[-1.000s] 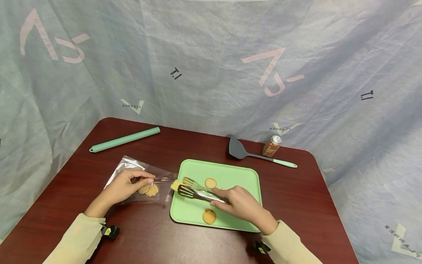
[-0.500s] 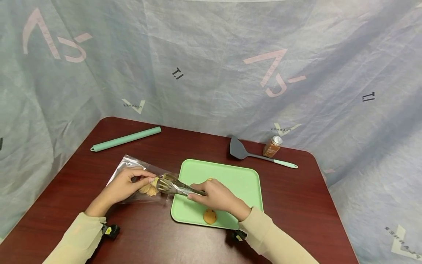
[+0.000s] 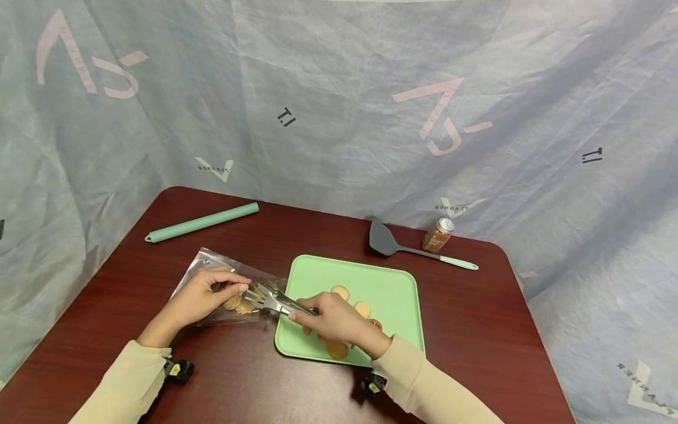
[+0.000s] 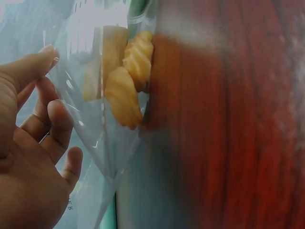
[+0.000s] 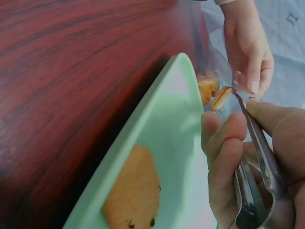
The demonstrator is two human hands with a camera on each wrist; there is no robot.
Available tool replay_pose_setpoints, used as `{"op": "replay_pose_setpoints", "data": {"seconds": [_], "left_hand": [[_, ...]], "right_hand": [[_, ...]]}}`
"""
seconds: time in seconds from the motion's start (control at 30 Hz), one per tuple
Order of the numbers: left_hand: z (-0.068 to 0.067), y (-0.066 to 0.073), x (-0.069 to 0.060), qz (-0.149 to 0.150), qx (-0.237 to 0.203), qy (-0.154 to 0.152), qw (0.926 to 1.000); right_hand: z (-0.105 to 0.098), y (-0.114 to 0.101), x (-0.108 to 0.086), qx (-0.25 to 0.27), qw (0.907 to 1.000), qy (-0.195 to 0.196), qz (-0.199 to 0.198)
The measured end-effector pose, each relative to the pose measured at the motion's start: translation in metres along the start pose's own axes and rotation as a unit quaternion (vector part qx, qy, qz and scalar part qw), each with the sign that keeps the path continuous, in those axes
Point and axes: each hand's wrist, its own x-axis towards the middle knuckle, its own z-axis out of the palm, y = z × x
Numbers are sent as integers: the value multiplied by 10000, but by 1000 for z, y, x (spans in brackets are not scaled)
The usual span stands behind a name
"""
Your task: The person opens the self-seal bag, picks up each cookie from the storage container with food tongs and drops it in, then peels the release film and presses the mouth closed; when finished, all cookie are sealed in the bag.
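My left hand pinches the upper edge of a clear plastic bag between thumb and fingertips. Several pale swirled cookies lie inside the bag. In my right hand I grip metal tongs, with their slotted ends inside the bag's mouth beside the left fingertips. The right wrist view shows a light cookie close to the tongs' tips; whether they still clasp it is unclear. Beneath my right hand is a green tray bearing a round cookie, another pale cookie and a speckled cookie.
A green rolling pin lies at the back left. Toward the back right are a grey spatula with a pale handle and a spice jar. Behind the dark red table hangs a grey cloth.
My right hand moved left from over the tray, carrying a yellow cookie in the tongs into the bag's mouth. My left hand kept its pinch on the bag, staying in place.
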Motion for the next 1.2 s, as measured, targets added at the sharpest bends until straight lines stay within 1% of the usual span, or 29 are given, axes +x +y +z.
{"op": "replay_pose_setpoints", "data": {"seconds": [0.2, 0.4, 0.5, 0.6, 0.83, 0.93, 1.07, 1.2], "left_hand": [[0, 2, 0, -117, 167, 73, 9998], [1, 2, 1, -13, 76, 104, 9999], [1, 3, 2, -21, 88, 102, 9999], [1, 3, 2, -95, 157, 90, 9998], [-1, 5, 2, -400, 309, -15, 9987], [-2, 6, 2, -429, 333, -2, 9985], [-2, 5, 1, -346, 234, 41, 9991], [-2, 4, 0, -139, 181, 124, 9997]], "right_hand": [[1, -4, 4, 241, 9995, -20, 212], [5, -6, 10, 266, 9994, 19, 217], [6, -7, 13, 278, 9992, 47, 282], [7, -10, 15, 297, 9989, 29, 357], [8, -16, 20, 398, 9979, -2, 512], [9, -15, 22, 504, 9972, -10, 553], [9, -13, 20, 641, 9963, -20, 574], [6, -10, 12, 501, 9975, -19, 494]]}}
